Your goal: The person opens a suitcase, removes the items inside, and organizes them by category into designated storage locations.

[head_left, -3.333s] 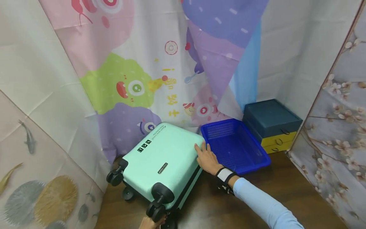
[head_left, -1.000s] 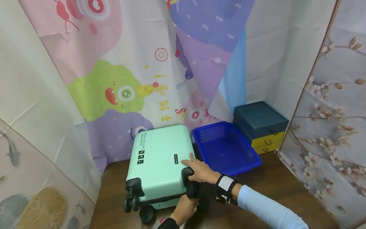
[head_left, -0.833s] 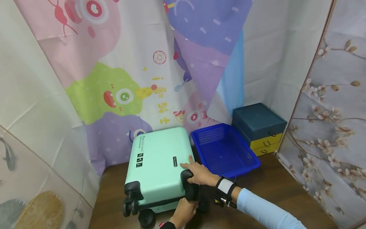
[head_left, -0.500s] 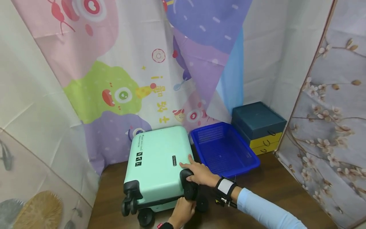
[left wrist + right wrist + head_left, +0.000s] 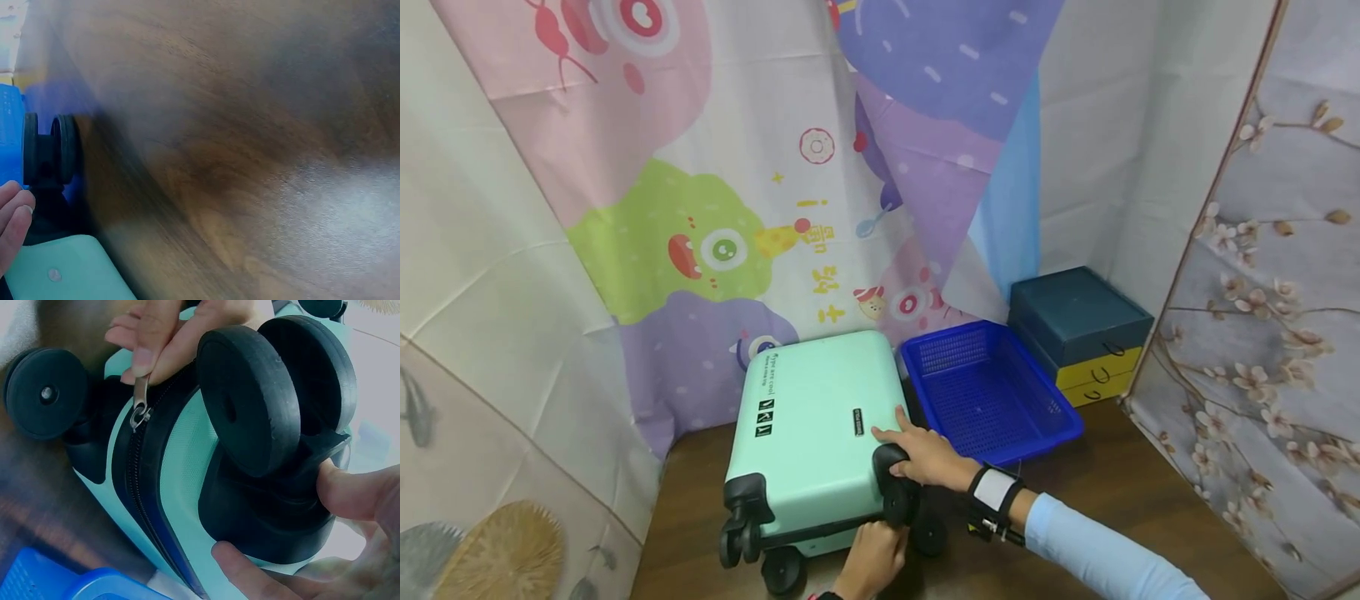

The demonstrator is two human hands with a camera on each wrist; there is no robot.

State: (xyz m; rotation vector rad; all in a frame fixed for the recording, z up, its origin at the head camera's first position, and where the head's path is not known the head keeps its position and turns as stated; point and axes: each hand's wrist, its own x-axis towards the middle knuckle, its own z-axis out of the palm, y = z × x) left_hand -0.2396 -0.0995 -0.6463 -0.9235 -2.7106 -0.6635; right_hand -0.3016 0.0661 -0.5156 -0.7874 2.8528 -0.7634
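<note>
A mint-green hard-shell suitcase (image 5: 820, 417) lies flat on the table, its black wheels toward the near edge. My left hand (image 5: 872, 554) is at its near end, just below the right wheel. In the right wrist view, finger and thumb of this hand pinch a metal zipper pull (image 5: 140, 394) on the black zipper (image 5: 133, 465) between the shells. My right hand (image 5: 928, 454) grips the near right corner, its thumb (image 5: 356, 492) against the black housing of the wheel (image 5: 250, 403). Only fingertips (image 5: 15, 215) of the left hand show in the left wrist view.
A blue perforated plastic basket (image 5: 992, 400) stands right of the suitcase. Behind it, a box with a dark teal top (image 5: 1078, 308) and yellow drawers sits in the corner. A cartoon-printed curtain (image 5: 820, 208) hangs behind; brown wooden table (image 5: 1060, 500) shows in front.
Since the earliest frame, the suitcase has turned so its wheels face me. My right hand has moved to its near corner. Lately, my left hand has shifted slightly left along the near end.
</note>
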